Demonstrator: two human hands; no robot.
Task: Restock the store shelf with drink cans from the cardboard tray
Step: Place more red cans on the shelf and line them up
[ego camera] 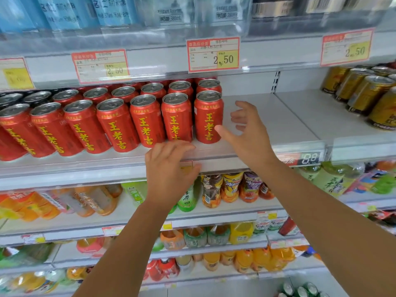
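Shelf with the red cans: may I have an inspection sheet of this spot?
Surface: shelf, its right part bare.
Job's things: red cans upright in rows at left; cardboard tray not in view.
Clutter: nothing seen.
Hands: left hand flat on the shelf's front edge; right hand open, thumb by the rightmost can; neither holds anything.
Cables: nothing seen.
Surroundings: gold cans at right, water bottles above, drink bottles below, price tags.

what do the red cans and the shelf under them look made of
Red cans: probably aluminium, glossy red printed walls, bare silvery lids with pull tabs. Shelf: looks like painted sheet metal, matte pale grey; its front strip seems clear plastic, by the glare.
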